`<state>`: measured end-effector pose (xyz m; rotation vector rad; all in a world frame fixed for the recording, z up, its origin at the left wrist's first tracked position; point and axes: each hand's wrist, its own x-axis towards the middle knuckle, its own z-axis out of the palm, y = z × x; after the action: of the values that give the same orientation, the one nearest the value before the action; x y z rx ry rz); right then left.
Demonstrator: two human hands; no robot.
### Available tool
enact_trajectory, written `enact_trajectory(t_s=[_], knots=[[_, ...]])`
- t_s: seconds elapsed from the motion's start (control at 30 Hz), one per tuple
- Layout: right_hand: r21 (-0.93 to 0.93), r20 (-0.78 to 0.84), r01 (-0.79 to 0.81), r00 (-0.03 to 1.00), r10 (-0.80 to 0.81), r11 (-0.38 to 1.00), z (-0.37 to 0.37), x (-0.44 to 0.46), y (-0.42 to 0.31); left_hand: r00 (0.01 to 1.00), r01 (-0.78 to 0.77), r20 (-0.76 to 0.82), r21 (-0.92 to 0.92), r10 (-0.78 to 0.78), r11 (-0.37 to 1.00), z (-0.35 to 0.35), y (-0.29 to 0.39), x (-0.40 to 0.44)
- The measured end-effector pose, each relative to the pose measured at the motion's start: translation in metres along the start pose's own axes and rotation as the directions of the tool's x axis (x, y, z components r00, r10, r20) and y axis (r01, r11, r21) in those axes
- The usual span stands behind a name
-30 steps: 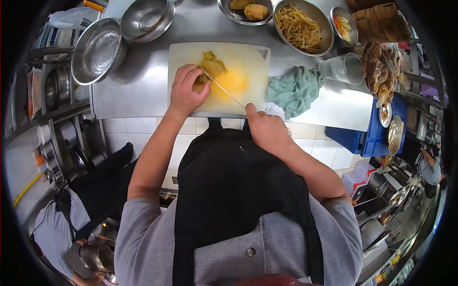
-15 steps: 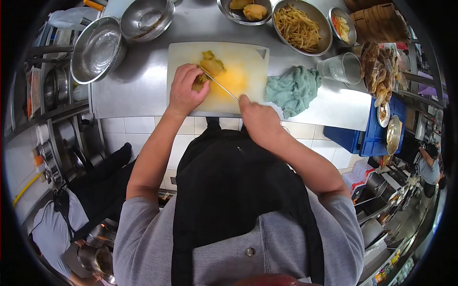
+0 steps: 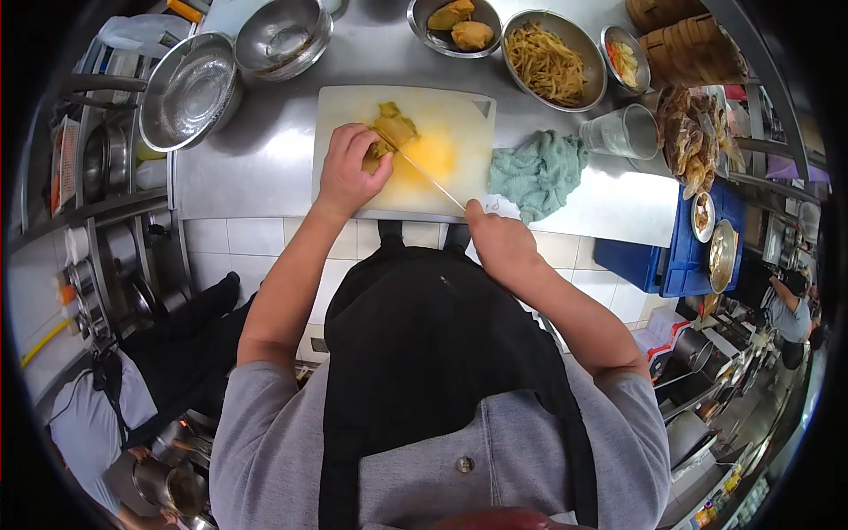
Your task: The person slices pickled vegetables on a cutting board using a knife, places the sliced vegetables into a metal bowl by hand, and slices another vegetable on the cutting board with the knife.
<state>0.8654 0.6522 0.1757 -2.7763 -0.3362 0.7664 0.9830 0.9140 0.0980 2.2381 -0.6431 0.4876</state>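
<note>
On the white cutting board lies a yellow-green leafy vegetable, which looks like pickled mustard, with yellow juice spread beside it. My left hand holds it down at the left, fingertips curled on top and thumb along its near side. A knife is gripped by the handle in my right hand, just past the board's near edge. Its blade slants up and left, with the far end at the vegetable, close to my left fingertips. The handle is hidden inside my fist.
A green towel and a clear plastic container sit right of the board. Behind stand bowls of yellow strips, yellow lumps and shredded vegetables. Metal bowls are at left. Another person works at lower left.
My right hand has drawn back toward me and slightly right, pulling the knife along. My left hand still presses on the vegetable. The whole view has shifted slightly.
</note>
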Motion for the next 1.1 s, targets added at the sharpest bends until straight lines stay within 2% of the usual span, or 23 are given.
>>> enact_trajectory(t_s=[0.13, 0.27, 0.33, 0.53, 0.93, 1.1], knots=[[0.006, 0.008, 0.011, 1.000, -0.011, 1.000, -0.003, -0.015, 0.001, 1.000, -0.032, 0.003, 0.036, 0.031, 0.999, 0.000, 0.002, 0.002], [-0.021, 0.045, 0.029, 0.999, -0.029, 0.999, -0.007, -0.040, 0.005, 1.000, 0.011, -0.022, -0.024, -0.011, 1.000, 0.000, 0.001, -0.001], [-0.025, -0.009, -0.013, 1.000, 0.013, 1.000, -0.010, -0.041, 0.001, 1.000, 0.018, -0.019, -0.046, -0.019, 0.999, 0.000, 0.000, -0.001], [0.050, -0.122, 0.090, 0.989, -0.083, 0.995, -0.018, -0.005, -0.019, 1.000, 0.006, -0.010, -0.034, -0.007, 0.999, 0.001, -0.002, -0.002], [0.047, -0.047, 0.095, 0.995, -0.093, 0.994, -0.027, 0.004, -0.025, 1.000, 0.010, -0.007, -0.022, -0.010, 1.000, 0.001, -0.002, -0.002], [0.079, -0.089, 0.097, 0.992, -0.089, 0.992, -0.024, 0.023, -0.032, 1.000, -0.001, -0.016, -0.025, 0.000, 1.000, 0.001, -0.002, -0.001]])
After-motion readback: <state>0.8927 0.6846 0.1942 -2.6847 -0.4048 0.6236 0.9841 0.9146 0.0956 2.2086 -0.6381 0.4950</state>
